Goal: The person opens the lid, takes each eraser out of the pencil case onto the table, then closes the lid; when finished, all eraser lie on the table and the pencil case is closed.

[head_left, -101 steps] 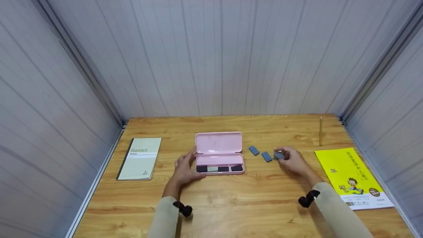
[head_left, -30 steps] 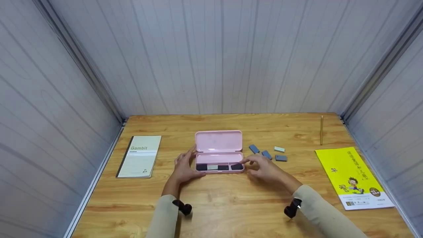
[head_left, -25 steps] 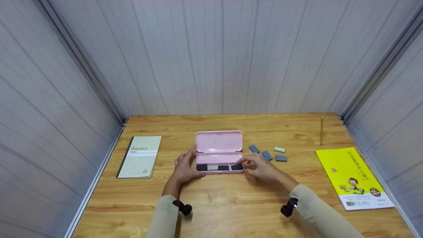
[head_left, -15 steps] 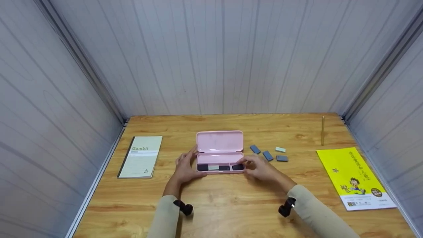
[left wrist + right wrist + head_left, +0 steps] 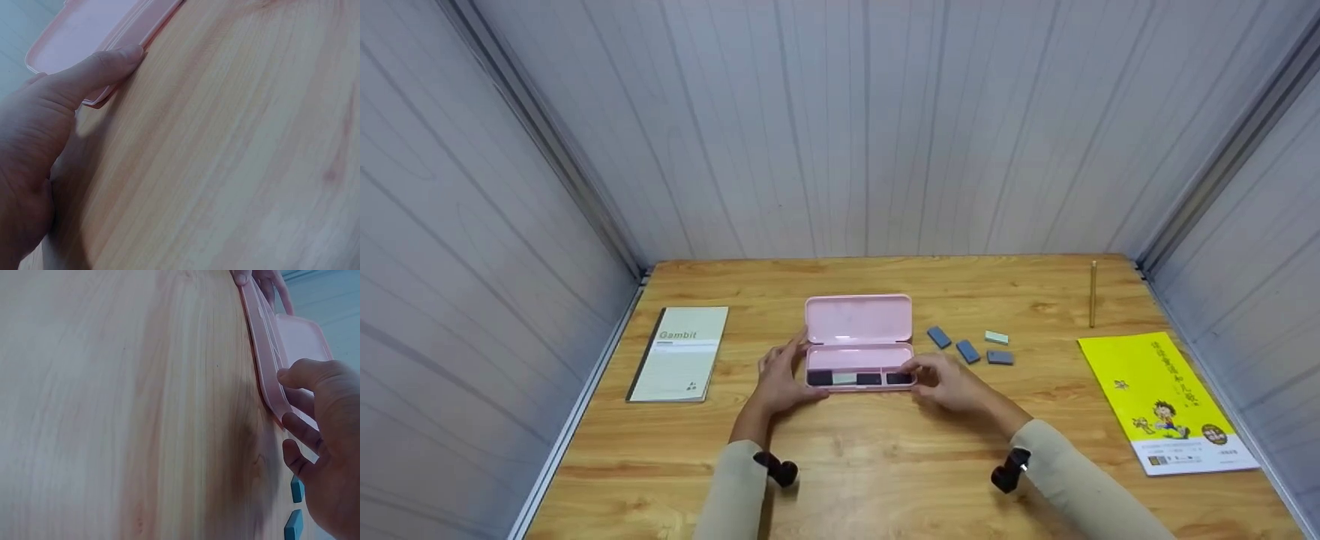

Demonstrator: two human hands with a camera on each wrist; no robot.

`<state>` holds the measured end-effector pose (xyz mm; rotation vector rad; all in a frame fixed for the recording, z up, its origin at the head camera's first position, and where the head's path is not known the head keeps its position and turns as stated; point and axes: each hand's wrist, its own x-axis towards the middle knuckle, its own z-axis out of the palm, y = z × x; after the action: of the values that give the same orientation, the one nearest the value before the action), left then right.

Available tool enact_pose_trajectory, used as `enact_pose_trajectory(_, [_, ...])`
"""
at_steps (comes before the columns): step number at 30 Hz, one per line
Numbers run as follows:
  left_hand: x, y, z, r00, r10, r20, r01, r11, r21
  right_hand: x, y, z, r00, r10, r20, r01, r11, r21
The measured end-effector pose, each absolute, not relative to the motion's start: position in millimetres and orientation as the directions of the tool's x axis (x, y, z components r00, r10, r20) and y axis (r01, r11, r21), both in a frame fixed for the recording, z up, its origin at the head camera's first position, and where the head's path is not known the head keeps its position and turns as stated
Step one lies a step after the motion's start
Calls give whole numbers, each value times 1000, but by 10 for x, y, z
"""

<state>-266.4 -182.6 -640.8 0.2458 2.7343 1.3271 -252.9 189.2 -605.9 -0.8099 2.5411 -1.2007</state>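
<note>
Head view: left hand (image 5: pixel 780 381) grips the pencil case (image 5: pixel 855 357), likely steadying it; right hand (image 5: pixel 951 382) overlaps black block (image 5: pixel 896 379), grip indeterminable.

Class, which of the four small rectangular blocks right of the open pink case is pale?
The pale, whitish-green rectangular block, just behind the rightmost blue-grey rectangular block; the other three are all blue-grey.
</note>
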Motion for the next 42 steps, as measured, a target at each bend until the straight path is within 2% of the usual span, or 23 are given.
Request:
enact_pose_trajectory(5, [-2661, -1823, -6393, -983, 182, -30, 87, 604, 792, -2526, 1879, -6033, -838, -545, -5, -345, 537, -770])
enact_pose_trajectory(21, [-2650, -1827, -6407, -984, 180, -9, 103, 599, 794, -2545, 1756, -6034, -824, -566, 27, -380, 516, -768])
enact_pose_trajectory(34, [-2646, -1819, -6424, -983, 183, -7, 108, 611, 784, -2570, 1643, -6116, -832, -554, -26, -356, 570, -741])
enact_pose_trajectory(42, [-2654, -1826, -6397, -982, 188, 2, 118, 607, 786, -2589, 1671, -6112, -832, -555, 18, -380, 546, -747])
